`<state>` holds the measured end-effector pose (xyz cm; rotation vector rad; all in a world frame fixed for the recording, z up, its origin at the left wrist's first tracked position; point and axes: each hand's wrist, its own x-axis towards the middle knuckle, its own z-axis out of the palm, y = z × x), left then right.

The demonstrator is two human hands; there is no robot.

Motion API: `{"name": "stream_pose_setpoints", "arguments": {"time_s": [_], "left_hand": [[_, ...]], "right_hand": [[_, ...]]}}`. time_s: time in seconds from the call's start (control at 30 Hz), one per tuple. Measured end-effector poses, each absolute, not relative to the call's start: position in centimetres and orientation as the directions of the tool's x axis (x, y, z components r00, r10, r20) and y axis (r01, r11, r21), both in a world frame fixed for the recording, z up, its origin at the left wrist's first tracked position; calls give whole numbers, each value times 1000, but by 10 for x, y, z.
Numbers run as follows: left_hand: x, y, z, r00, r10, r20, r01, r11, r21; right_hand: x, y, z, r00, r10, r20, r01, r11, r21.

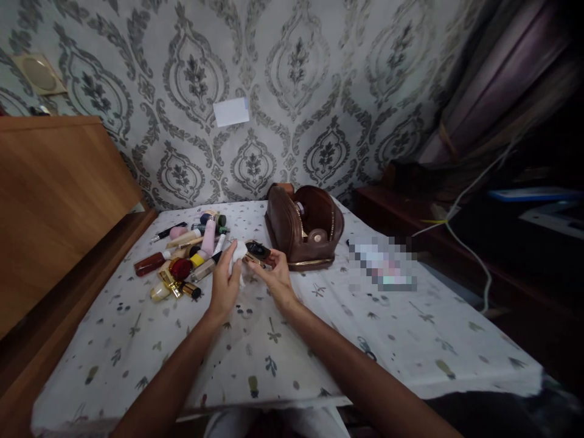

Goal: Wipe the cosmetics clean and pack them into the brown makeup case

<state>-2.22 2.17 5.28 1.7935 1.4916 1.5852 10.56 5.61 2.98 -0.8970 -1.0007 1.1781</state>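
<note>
- Two hands together over the far half of the tabletop [319,359], both occupied, nearly meeting.
- Left hand [223,289]: fingers closed on white tissue [239,252], bunched up, beside the dark compact [258,249].
- Right hand [281,285]: fingers pinched on the compact, which looks open, tilted; can't tell for sure.
- Step in hand, judged: tissue brought to the compact, probably wiping. Calls for a steady right-hand pinch, light tissue pressure, no squeezing on the lid.
- Just left of the hands, towards the far left corner: loose cosmetics pile, incl. pink tube [208,238], red bottle [149,263], round red jar [180,269].
- Just right of the hands, at the far edge: brown bag [310,252], upright, mouth open, some small items inside.
- Near the right edge: pixelated patch [385,263], contents unreadable.
- Hidden: tissue-to-compact contact, behind fingers; compact's inner face; most of the bag's inside. Pile items overlap, labels too small. Forearms cut off at the bottom. Right side beyond the tabletop very dark.
</note>
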Motion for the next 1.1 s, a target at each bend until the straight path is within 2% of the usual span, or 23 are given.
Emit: {"name": "stream_pose_setpoints", "arguments": {"time_s": [0.27, 0.57, 0.9, 1.1], "left_hand": [[-14, 14, 55, -91, 729, 679, 574, -519, 634], [-12, 10, 59, -29, 650, 760, 635, -575, 516], [-15, 13, 58, 196, 581, 790, 635, -689, 350], [-14, 4, 69, 259, 553, 792, 603, -733, 314]], "right_hand": [[108, 45, 48, -85, 996, -37, -470, -73, -880], [114, 41, 63, -202, 979, 23, -527, -89, -845], [124, 45, 84, -415, 908, 52, -614, -238, -753], [155, 56, 111, -537, 844, -12, -551, -361, -752]]}}
